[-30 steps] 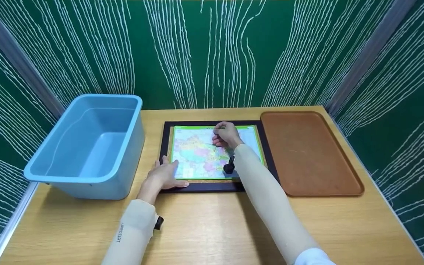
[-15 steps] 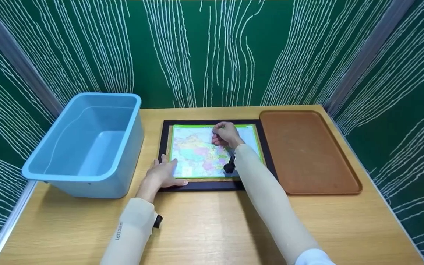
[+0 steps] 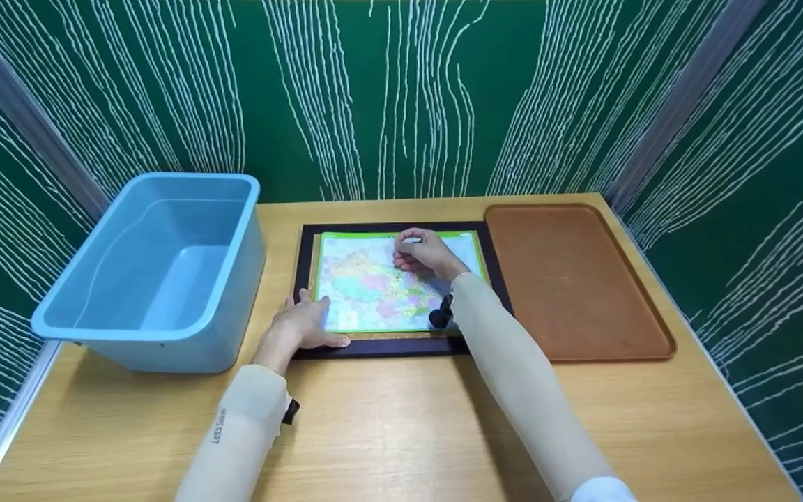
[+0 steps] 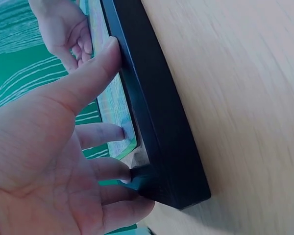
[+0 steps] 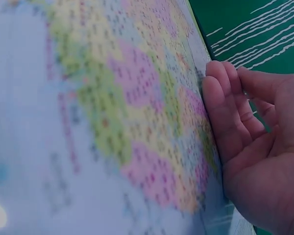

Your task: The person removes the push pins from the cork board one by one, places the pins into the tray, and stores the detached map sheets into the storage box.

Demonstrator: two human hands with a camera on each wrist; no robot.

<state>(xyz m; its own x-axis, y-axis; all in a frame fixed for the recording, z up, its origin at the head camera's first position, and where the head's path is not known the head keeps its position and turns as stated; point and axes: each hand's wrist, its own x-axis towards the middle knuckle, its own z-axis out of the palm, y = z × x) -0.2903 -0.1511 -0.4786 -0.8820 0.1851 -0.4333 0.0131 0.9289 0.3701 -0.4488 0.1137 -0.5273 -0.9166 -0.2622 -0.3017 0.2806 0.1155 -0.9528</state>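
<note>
A colourful map [image 3: 366, 279] with a green border lies on a brown cork-like backing [image 3: 401, 336] inside a black frame [image 3: 401, 346]. My left hand [image 3: 302, 325] rests at the frame's near left corner. In the left wrist view, its thumb [image 4: 100, 66] lies on the black edge and the spread fingers reach around the corner and onto the map. My right hand [image 3: 429, 252] is over the upper middle of the map, fingers bent. Its fingertips are right at the map's surface in the right wrist view, with nothing visible between the thumb and the fingers [image 5: 225, 105].
A deep light-blue plastic tub [image 3: 241, 279] stands to the left of the frame. On the right lies a brown tray [image 3: 576, 286], right beside the frame. The wooden table [image 3: 387, 425] ends at a green wall [image 3: 290, 153] with white lines.
My right hand's thumb and index finger have moved apart from their earlier pinch, still over the map's upper part. The left hand stays on the corner. The head view has shifted slightly.
</note>
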